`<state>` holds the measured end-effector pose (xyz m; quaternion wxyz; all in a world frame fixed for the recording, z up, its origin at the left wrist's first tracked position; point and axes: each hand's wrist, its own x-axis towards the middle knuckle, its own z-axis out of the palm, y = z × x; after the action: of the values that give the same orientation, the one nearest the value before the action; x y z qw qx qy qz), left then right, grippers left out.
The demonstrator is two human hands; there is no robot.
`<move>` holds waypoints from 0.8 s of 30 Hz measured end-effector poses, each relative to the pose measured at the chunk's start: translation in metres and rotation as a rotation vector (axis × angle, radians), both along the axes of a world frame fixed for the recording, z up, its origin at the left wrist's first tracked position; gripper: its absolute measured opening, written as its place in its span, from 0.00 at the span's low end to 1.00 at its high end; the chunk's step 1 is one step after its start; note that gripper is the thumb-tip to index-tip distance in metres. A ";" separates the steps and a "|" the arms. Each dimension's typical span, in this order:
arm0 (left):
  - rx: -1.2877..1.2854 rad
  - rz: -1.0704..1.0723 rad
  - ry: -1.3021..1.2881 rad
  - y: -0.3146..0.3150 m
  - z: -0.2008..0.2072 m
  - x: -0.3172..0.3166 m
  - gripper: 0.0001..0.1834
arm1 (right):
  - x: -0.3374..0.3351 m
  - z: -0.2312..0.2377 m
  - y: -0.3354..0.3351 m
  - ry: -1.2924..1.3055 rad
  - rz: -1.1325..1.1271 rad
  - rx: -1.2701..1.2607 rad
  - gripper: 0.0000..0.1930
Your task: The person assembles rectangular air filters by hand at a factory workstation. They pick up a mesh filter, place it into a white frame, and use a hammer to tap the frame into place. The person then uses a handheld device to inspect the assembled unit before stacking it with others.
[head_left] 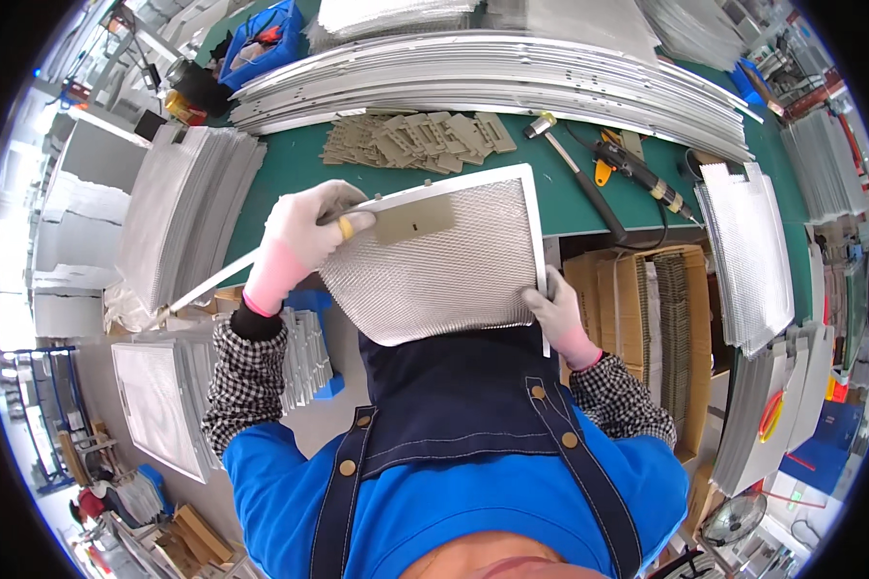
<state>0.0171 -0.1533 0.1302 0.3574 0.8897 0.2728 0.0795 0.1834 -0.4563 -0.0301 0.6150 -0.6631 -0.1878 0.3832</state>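
A silvery mesh panel is held tilted in front of my apron, over the table's near edge. A thin white metal frame strip runs along its top and right sides, its free end sticking out to the left. Against the mesh by the top edge lies a flat khaki plate with a small slot. My gloved left hand is closed on the strip and panel at the upper left corner, its thumb near the plate. Lower on the right side, my gloved right hand pinches the panel's framed edge.
The green table bears a pile of khaki plates, a hammer, a power screwdriver and long metal strips. Mesh stacks stand left and right. A cardboard box sits below, at right.
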 end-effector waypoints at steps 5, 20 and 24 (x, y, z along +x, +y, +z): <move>-0.140 -0.064 -0.163 0.025 0.048 -0.013 0.12 | 0.039 0.007 0.018 -0.073 -0.121 0.330 0.11; -0.051 -0.108 -0.624 -0.012 0.124 0.087 0.22 | 0.083 0.083 0.048 -0.203 -0.344 0.749 0.22; -0.159 -0.073 -0.646 -0.021 0.102 0.088 0.21 | 0.083 0.090 0.037 -0.147 -0.340 0.752 0.22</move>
<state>0.1050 -0.1744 0.2325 0.4961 0.7972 0.1186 0.3229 0.2664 -0.4193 0.0596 0.8537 -0.4394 -0.2460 0.1326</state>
